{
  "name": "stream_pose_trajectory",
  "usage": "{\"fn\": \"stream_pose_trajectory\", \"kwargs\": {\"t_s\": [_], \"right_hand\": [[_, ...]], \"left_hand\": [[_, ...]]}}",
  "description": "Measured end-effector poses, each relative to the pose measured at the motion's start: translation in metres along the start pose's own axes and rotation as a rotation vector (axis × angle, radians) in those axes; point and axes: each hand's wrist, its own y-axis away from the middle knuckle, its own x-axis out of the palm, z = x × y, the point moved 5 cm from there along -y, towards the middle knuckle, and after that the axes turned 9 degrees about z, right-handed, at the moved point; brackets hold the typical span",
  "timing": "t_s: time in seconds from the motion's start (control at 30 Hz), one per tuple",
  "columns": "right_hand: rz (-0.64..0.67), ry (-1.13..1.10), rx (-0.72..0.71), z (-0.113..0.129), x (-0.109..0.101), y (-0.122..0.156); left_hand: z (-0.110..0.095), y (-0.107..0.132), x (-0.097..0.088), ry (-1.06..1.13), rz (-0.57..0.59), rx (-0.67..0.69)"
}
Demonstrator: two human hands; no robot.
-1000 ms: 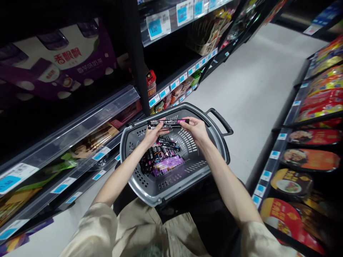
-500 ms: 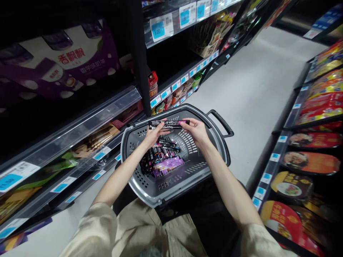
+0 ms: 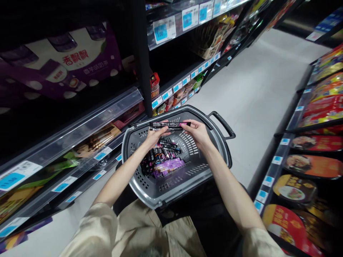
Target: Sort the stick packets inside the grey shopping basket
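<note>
A long, narrow black packet (image 3: 171, 126) with a pink end is stretched level between my hands, over the far half of a grey shopping basket (image 3: 193, 178). My left hand (image 3: 157, 135) pinches it near the middle, thumb on top. At the pink right end, my right hand (image 3: 197, 132) is closed on it with thumb and fingers. Inside the basket below, several black slim packets (image 3: 160, 153) lie in a pile, beside purple packets (image 3: 169, 167). The print on the held packet is too small to read.
The basket's black handle (image 3: 223, 125) sticks out at its far right. Shelves with price tags (image 3: 164, 30) run along the left, holding a purple-and-white carton (image 3: 77, 60). On the right, a shelf carries lidded food tubs (image 3: 294, 189) and bright bags (image 3: 324, 110). A pale floor (image 3: 257, 92) lies between.
Both hands keep their grip on the black packet. The whole scene has shifted very slightly right and down in view; little else differs.
</note>
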Motion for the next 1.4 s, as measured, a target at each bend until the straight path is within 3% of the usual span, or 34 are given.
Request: {"fn": "stream_pose_trajectory", "kwargs": {"t_s": [0.23, 0.47, 0.87, 1.17, 1.4], "right_hand": [[-0.013, -0.002, -0.004, 0.004, 0.003, 0.003], [0.036, 0.088, -0.144, 0.005, 0.008, 0.002], [-0.007, 0.147, -0.137, 0.004, 0.008, 0.001], [0.119, 0.296, -0.236, 0.012, 0.014, 0.004], [0.093, 0.354, -0.272, 0.010, 0.018, 0.007]], "left_hand": [[0.000, -0.001, -0.001, 0.019, 0.011, 0.008], [0.000, 0.001, 0.005, 0.023, 0.074, 0.000], [0.000, 0.002, 0.006, -0.016, 0.082, -0.027], [-0.006, 0.003, 0.010, 0.005, 0.036, 0.007], [-0.008, 0.005, 0.005, 0.090, -0.141, 0.013]]}}
